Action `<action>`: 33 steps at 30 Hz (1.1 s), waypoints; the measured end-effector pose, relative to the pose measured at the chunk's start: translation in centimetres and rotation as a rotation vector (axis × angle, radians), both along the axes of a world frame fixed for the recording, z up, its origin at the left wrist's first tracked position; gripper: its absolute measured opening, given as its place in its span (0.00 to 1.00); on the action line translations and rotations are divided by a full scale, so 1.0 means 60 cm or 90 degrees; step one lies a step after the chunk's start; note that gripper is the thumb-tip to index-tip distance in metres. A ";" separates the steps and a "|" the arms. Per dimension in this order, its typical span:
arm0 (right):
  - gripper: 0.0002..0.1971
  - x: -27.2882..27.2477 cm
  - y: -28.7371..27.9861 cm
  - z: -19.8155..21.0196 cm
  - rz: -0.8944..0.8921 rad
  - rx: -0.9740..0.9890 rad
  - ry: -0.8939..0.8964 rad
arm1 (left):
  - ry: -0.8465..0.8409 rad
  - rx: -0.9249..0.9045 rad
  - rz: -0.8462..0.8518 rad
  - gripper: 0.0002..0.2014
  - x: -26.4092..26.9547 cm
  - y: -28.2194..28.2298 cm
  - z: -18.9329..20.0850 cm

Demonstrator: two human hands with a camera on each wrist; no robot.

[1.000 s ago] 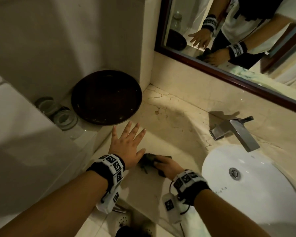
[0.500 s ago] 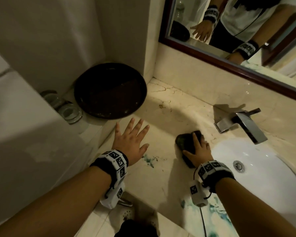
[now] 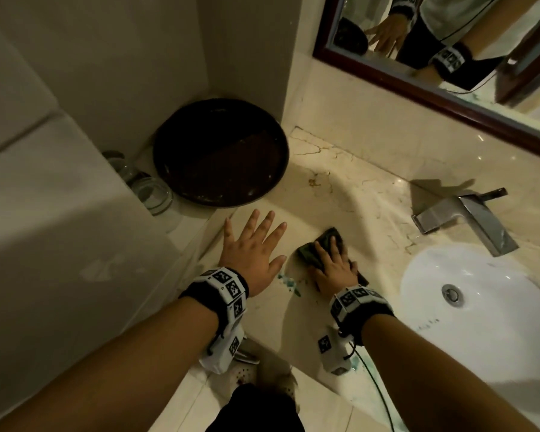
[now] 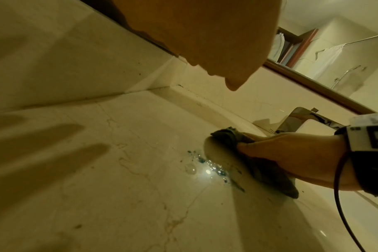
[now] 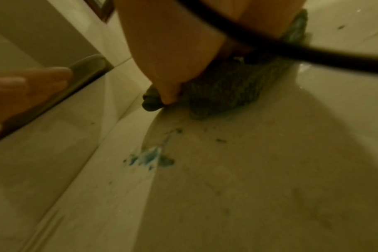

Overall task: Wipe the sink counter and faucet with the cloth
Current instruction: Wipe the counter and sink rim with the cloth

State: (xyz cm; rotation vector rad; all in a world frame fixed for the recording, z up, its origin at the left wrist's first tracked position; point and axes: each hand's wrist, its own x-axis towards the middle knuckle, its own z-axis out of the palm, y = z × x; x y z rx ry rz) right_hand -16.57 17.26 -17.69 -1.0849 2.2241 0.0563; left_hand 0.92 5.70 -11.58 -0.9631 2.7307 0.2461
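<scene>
The right hand (image 3: 332, 268), flat on the cloth (image 3: 328, 241), has swept back from the faucet (image 3: 468, 219) toward the blue smear (image 3: 289, 283) at its 7 o'clock. The left hand (image 3: 251, 247) stays spread wide on the bench (image 3: 371, 194); faucet still unwiped

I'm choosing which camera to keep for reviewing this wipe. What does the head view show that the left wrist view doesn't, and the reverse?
Only the head view shows the sink basin, the dark round tray, the glass jars and the left hand spread flat on the counter.
Only the left wrist view shows the shower reflected in the mirror.
Both show the right hand pressing the cloth, the blue smear and the faucet.
</scene>
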 end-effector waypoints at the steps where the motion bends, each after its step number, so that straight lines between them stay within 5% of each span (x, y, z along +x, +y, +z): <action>1: 0.29 0.007 -0.004 0.003 0.015 0.001 -0.012 | 0.001 0.002 0.002 0.32 0.000 0.000 0.000; 8: 0.24 0.078 -0.036 0.047 0.168 0.039 -0.131 | 0.006 0.007 0.015 0.32 0.009 -0.004 0.014; 11: 0.24 0.068 -0.036 0.084 -0.011 0.017 -0.272 | 0.007 -0.001 0.025 0.32 0.015 0.000 0.017; 16: 0.15 0.013 -0.013 0.146 -0.336 -0.247 -0.432 | 0.000 0.004 0.052 0.32 0.033 0.017 0.018; 20: 0.17 -0.036 -0.001 0.146 -0.324 -0.379 -0.275 | 0.005 -0.005 0.080 0.32 0.048 0.030 0.025; 24: 0.27 -0.082 -0.001 0.071 -0.110 -0.230 -0.012 | 0.031 -0.024 0.097 0.32 0.058 0.025 0.040; 28: 0.30 -0.032 0.001 -0.003 -0.095 -0.013 0.017 | 0.058 -0.031 0.116 0.34 0.063 0.006 0.044; 33: 0.30 0.049 -0.031 -0.007 -0.007 -0.003 -0.016 | 0.115 0.006 0.159 0.35 0.078 -0.008 0.037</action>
